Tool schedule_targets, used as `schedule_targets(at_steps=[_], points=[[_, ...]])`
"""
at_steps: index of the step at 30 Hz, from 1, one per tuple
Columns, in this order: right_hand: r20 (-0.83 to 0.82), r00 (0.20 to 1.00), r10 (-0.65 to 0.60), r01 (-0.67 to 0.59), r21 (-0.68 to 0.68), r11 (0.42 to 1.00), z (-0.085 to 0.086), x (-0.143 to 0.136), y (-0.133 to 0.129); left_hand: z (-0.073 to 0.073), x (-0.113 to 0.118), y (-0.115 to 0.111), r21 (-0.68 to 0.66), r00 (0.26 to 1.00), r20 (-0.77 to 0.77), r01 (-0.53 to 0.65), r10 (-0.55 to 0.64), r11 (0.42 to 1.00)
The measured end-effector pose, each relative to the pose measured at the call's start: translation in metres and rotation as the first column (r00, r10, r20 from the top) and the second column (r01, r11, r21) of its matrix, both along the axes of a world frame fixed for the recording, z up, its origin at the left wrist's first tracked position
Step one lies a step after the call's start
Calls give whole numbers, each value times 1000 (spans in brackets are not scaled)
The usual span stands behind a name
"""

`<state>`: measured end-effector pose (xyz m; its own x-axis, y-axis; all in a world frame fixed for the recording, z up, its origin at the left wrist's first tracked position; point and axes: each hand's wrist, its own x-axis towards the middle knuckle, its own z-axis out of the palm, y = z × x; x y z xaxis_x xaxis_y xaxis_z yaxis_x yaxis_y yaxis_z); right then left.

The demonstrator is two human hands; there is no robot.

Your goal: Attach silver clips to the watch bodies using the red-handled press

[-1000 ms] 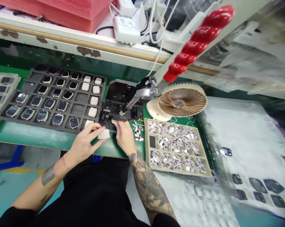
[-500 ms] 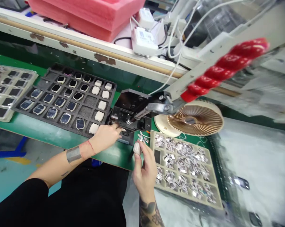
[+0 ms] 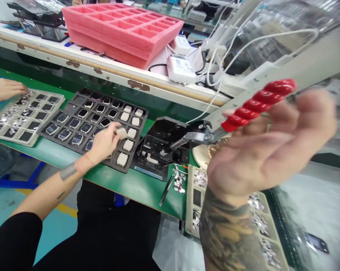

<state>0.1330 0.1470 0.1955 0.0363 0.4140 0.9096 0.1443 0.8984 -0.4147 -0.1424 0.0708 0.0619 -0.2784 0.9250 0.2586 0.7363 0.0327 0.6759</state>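
Note:
My left hand (image 3: 104, 142) is pinched on a pale watch case (image 3: 121, 133), held over the dark foam tray (image 3: 113, 164). Watches with dark screens and several pale cases sit in the tray's pockets. By the red twisted handle (image 3: 260, 104) of the black hand press (image 3: 170, 130), my right hand (image 3: 260, 154) is raised, blurred, palm up with its fingers spread. Part of the handle passes in front of these fingers; I cannot tell whether they touch it. A small pale piece (image 3: 152, 159) lies in the press fixture.
Tweezers (image 3: 166, 190) and loose shiny bits (image 3: 179, 182) lie on the green bench. A parts tray (image 3: 190, 203) sits partly behind my right arm, a fan (image 3: 199, 155) behind the press. At left, a co-worker's hand (image 3: 8, 89) touches another tray (image 3: 31, 139). Pink foam trays (image 3: 110, 39) stand on the shelf.
My left hand has moved left from the press to above the foam tray, now with a pale case. My right hand, which held a pale case, has risen rightward to the red handle.

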Motion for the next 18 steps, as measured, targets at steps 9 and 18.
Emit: schedule_targets(at_steps=[9, 18], points=[[152, 962, -228, 167, 336, 927, -37, -11, -29, -26, -41, 61, -135, 918, -362, 119, -161, 984], [172, 927, -333, 335, 20, 942, -106, 42, -68, 8, -24, -25, -214, 812, -550, 90, -196, 973]])
